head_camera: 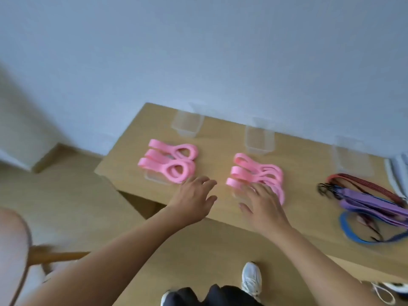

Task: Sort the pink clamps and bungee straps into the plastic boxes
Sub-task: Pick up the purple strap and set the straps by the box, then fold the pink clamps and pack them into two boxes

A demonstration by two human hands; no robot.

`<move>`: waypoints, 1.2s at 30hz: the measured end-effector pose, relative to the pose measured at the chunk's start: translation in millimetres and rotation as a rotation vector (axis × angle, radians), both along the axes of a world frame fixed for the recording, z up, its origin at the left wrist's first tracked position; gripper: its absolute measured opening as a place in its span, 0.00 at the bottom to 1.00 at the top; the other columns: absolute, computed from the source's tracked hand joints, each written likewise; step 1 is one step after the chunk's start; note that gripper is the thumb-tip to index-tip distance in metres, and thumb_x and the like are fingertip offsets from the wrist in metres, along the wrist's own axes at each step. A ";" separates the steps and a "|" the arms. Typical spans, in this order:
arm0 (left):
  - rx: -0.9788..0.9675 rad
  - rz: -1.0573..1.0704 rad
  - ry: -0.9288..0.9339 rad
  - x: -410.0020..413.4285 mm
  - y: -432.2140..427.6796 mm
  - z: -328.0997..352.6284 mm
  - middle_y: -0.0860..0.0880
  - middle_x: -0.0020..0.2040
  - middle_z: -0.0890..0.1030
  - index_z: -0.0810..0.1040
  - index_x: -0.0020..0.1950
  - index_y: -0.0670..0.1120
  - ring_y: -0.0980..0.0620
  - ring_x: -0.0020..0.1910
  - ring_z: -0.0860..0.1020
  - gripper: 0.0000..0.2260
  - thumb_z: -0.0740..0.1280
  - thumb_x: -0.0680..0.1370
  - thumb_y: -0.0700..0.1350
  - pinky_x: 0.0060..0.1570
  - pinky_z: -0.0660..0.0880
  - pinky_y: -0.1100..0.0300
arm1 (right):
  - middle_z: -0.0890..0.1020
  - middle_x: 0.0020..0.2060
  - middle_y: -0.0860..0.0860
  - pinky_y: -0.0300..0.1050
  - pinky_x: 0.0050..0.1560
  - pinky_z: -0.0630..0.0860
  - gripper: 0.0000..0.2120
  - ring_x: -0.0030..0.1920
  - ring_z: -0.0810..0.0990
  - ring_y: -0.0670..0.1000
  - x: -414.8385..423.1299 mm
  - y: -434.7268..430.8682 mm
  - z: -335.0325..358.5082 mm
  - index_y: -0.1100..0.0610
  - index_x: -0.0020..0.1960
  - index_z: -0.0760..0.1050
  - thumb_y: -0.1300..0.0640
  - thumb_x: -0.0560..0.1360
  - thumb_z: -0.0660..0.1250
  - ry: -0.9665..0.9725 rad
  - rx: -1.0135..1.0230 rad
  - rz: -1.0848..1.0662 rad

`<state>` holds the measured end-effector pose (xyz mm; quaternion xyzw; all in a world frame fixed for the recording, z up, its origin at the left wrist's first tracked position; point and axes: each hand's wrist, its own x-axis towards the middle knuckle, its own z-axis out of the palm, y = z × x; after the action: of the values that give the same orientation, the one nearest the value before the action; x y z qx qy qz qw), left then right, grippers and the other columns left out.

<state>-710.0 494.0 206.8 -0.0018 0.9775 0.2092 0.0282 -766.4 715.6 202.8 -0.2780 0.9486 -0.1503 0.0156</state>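
The left hand [194, 195] and right hand [262, 204] reach out with fingers apart, holding nothing, and a clumsy grab could tip the stacked pink clamps [254, 171].

A light wooden table [218, 149] is seen standing against a pale blue-grey wall [198, 51]. Wood-coloured flooring [66, 195] is shown to the left of the table and below it. At the table's far right edge, a white ribbed object [397, 173] is partly cut off by the frame. A white sneaker [251, 280] and dark trousers [212, 294] are seen at the bottom. A blurred white piece of furniture [17, 120] is placed by the wall at left. In the lower left corner, a pale rounded shape [13, 250] is too blurred to be identified.
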 end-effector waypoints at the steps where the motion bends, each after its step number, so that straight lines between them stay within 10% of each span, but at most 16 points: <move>1: -0.002 0.046 -0.015 14.2 -23.8 0.5 0.47 0.72 0.76 0.73 0.76 0.49 0.44 0.71 0.71 0.22 0.66 0.82 0.53 0.69 0.69 0.50 | 0.81 0.58 0.56 0.57 0.61 0.75 0.23 0.60 0.78 0.61 8.6 -20.1 -0.4 0.57 0.64 0.78 0.55 0.70 0.76 -0.010 0.008 0.027; 12: 0.077 0.370 -0.109 87.3 -161.1 4.5 0.48 0.74 0.74 0.71 0.77 0.50 0.46 0.74 0.68 0.23 0.65 0.83 0.52 0.69 0.69 0.51 | 0.78 0.61 0.55 0.49 0.61 0.71 0.24 0.64 0.73 0.58 15.8 -163.0 -17.2 0.55 0.67 0.73 0.44 0.76 0.68 -0.325 0.149 0.034; 16: 0.076 0.388 -0.109 79.4 -178.8 4.8 0.49 0.73 0.74 0.71 0.77 0.50 0.46 0.73 0.69 0.22 0.65 0.83 0.52 0.69 0.69 0.52 | 0.81 0.55 0.56 0.47 0.48 0.71 0.18 0.56 0.78 0.61 -14.9 -196.2 -24.8 0.54 0.62 0.76 0.47 0.77 0.65 -0.309 0.081 -0.071; 23: 0.072 0.356 -0.115 44.4 -187.3 -0.6 0.50 0.73 0.75 0.71 0.77 0.51 0.48 0.73 0.69 0.22 0.66 0.83 0.51 0.69 0.66 0.56 | 0.74 0.56 0.57 0.49 0.53 0.72 0.18 0.57 0.72 0.59 -46.9 -226.4 -52.6 0.55 0.62 0.74 0.45 0.77 0.65 -0.184 0.142 -0.158; 31: 0.154 0.254 -0.183 -27.3 -195.4 4.0 0.50 0.74 0.73 0.70 0.77 0.50 0.48 0.74 0.68 0.29 0.74 0.77 0.49 0.71 0.67 0.54 | 0.83 0.41 0.46 0.40 0.40 0.68 0.06 0.43 0.80 0.51 -68.8 -245.0 -7.4 0.54 0.51 0.79 0.60 0.74 0.69 -0.369 -0.376 0.028; 36: 0.489 0.229 -0.197 -81.1 -205.2 39.7 0.57 0.39 0.84 0.83 0.44 0.58 0.58 0.38 0.79 0.04 0.76 0.76 0.51 0.39 0.74 0.60 | 0.83 0.36 0.42 0.40 0.41 0.77 0.07 0.37 0.80 0.43 -100.4 -259.9 72.8 0.51 0.47 0.82 0.62 0.73 0.70 -0.363 -0.633 0.047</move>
<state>-791.1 288.8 246.5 -0.1256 0.8839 0.4395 0.0988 -866.7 455.7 275.7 -0.2598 0.8302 -0.4829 0.1005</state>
